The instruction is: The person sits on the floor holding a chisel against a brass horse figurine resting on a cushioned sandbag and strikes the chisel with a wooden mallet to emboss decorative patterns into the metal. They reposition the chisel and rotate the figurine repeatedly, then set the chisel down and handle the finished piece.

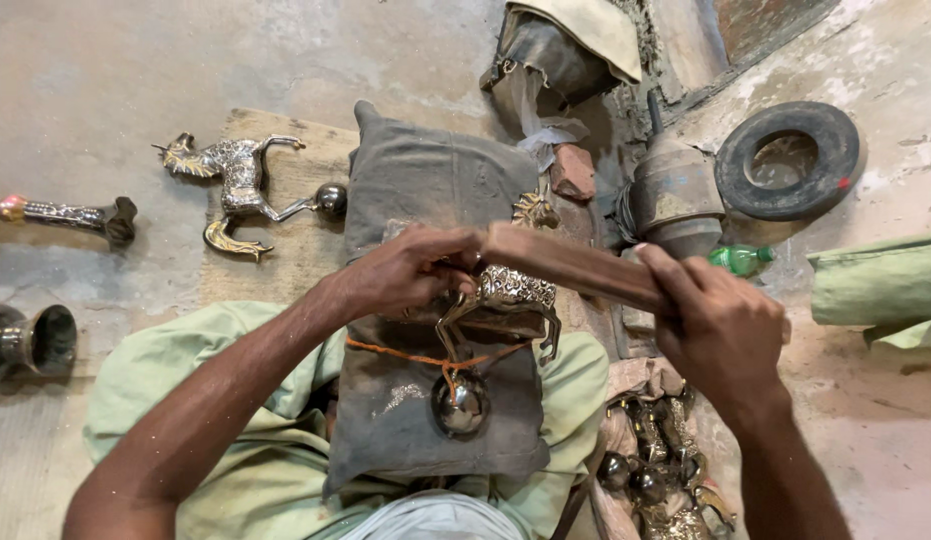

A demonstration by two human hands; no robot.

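Note:
A shiny metal horse figurine [505, 300] lies on a grey cushion [425, 180] on my lap, tied with an orange cord [425, 358] and ending in a round metal ball [459, 403]. My left hand [410, 272] grips the figurine by its body. My right hand [710, 320] holds a flat brown wooden stick [570, 265] whose far end rests on the figurine's back.
A second horse figurine [235, 185] lies on a wooden board at the left. A metal trumpet-like piece [60, 213] and a vase [30, 340] sit at far left. A black rubber ring [785, 160], a metal pot [673, 195], a green bottle [740, 260] and several figurines [655, 480] lie at right.

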